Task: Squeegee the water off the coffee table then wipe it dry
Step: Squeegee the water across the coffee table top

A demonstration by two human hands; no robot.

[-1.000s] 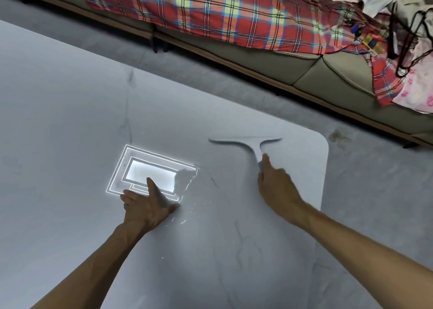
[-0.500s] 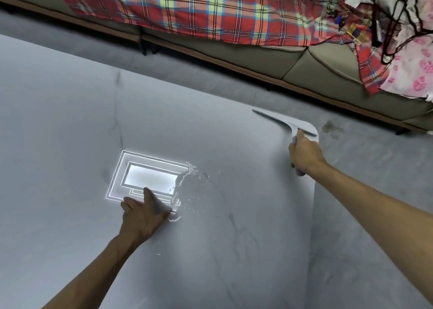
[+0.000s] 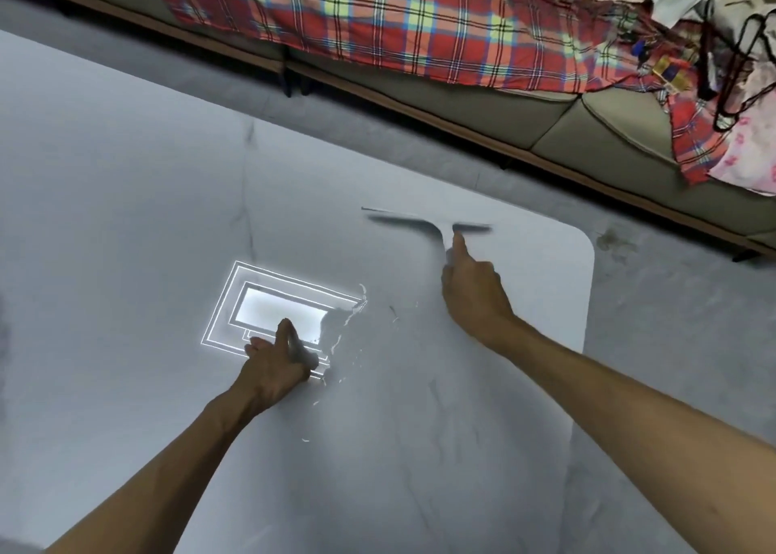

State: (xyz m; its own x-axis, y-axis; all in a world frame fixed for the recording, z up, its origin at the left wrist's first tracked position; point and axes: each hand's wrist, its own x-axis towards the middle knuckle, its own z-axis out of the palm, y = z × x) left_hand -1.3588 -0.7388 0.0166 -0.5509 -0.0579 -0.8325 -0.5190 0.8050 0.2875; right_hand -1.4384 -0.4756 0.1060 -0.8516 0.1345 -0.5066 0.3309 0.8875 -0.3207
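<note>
While your right hand [image 3: 472,297] grips the squeegee [image 3: 424,221] by its handle, index finger laid along it, the blurred blade sits on the coffee table [image 3: 126,175] near the far right corner. Your 2 hands are well apart. The left hand [image 3: 273,364] rests on the tabletop over a bright rectangular reflection [image 3: 277,310], with water streaks [image 3: 348,322] just beside it.

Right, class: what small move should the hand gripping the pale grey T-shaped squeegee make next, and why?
Probably the right hand should slide the pale grey T-shaped squeegee left, to the glinting water streaks on the grey coffee table: they lie apart from the blade, which sits nearer the rounded corner.
</note>
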